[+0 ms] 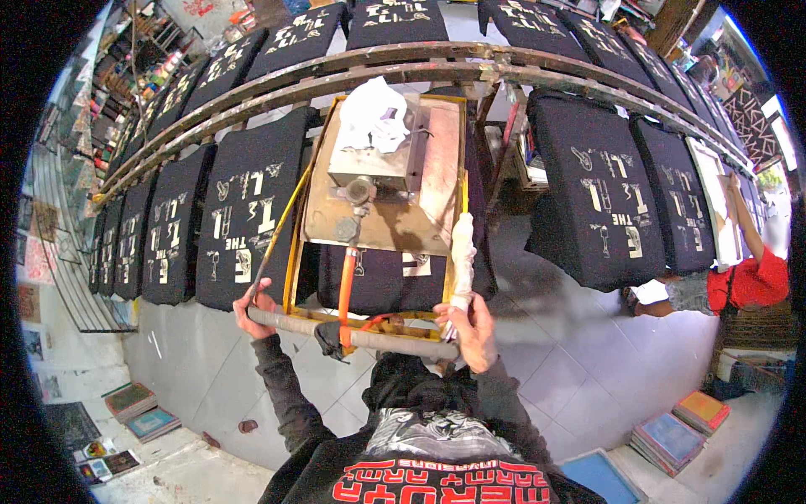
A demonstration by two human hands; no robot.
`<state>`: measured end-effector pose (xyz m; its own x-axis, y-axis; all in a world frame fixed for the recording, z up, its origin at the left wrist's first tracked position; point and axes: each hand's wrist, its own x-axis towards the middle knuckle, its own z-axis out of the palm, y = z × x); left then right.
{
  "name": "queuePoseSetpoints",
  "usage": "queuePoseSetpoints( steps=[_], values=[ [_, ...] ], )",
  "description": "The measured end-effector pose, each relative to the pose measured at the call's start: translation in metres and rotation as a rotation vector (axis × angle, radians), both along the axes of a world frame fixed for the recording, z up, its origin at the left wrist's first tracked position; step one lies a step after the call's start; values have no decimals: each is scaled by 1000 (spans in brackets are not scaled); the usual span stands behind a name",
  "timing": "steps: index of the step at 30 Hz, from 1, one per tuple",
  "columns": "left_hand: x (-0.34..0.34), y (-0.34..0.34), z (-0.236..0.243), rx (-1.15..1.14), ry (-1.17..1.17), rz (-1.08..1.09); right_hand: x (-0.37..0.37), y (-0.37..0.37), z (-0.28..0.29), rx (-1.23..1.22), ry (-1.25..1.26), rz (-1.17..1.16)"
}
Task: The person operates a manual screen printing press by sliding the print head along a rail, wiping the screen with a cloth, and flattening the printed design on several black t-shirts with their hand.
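Note:
A yellow-framed metal heater [291,277] with a wide tan plate [323,223] sits in front of me, over a black printed T-shirt [378,290]. My left hand [252,309] is closed around the left end of its grey wrapped handle bar [386,338], beside a thin yellow and black rod [285,218]. At the bar's right end my right hand [475,332] is closed, against the foot of a rod wrapped in white [463,252]. An orange hose [347,286] runs from the bar to a valve [359,191]. White cloth [369,113] covers part of the metal box [378,168] on top.
Rows of black printed T-shirts [252,202] lie on boards along wooden rails [210,113], left, right and beyond. Another person in a red shirt [747,281] reaches toward a white frame [714,193] at right. Stacked screens [667,441] lie on the floor.

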<state>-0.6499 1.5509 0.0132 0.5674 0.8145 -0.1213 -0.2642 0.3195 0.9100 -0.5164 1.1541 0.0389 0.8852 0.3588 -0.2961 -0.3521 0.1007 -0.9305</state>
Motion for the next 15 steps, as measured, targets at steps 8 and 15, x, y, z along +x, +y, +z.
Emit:
queuePoseSetpoints(
  steps=[8,15],
  values=[
    [5,-1,10,37,23,50,22,-4,24,16,-49,118],
    [7,-4,11,62,-17,57,12,6,-4,123,12,25]
  ],
)
